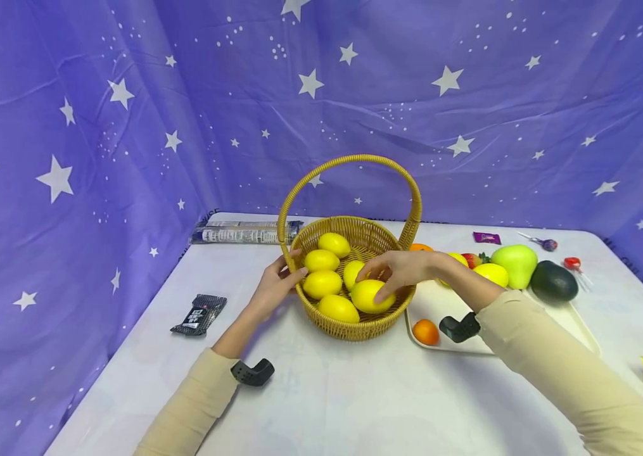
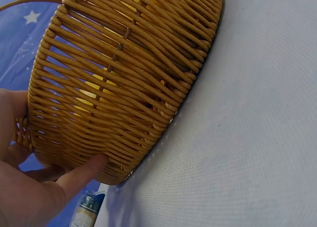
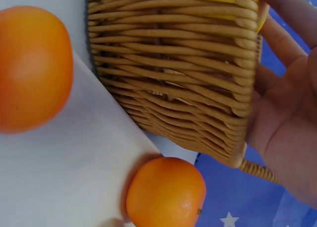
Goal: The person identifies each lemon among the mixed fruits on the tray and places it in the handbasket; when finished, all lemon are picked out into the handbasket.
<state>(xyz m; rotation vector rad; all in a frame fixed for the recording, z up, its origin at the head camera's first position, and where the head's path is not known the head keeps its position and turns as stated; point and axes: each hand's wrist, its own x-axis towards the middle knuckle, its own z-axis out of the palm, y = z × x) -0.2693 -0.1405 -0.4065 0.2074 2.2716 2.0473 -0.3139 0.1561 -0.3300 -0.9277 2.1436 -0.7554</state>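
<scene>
A woven wicker basket [image 1: 353, 330] with a tall arched handle stands mid-table and holds several yellow lemons [image 1: 322, 284]. My left hand [image 1: 277, 283] grips its left rim beside the handle's foot; in the left wrist view, fingers of the left hand [image 2: 34, 190] lie along the woven wall [image 2: 124, 83]. Over the basket's right side, my right hand [image 1: 403, 271] reaches in and holds the front right lemon [image 1: 371, 297] between thumb and fingers. From the right wrist view, the right hand [image 3: 290, 103] is beyond the rim, its fingertips mostly hidden behind the wicker.
Right of the basket, a cream tray [image 1: 503, 353] bears an orange fruit [image 1: 426, 332], a green pear [image 1: 515, 266], a dark avocado [image 1: 553, 282] and other fruit. Wrapped sweets and a red lollipop [image 1: 572, 262] lie behind. At left are a black packet [image 1: 199, 315] and a long clear-wrapped pack [image 1: 244, 232].
</scene>
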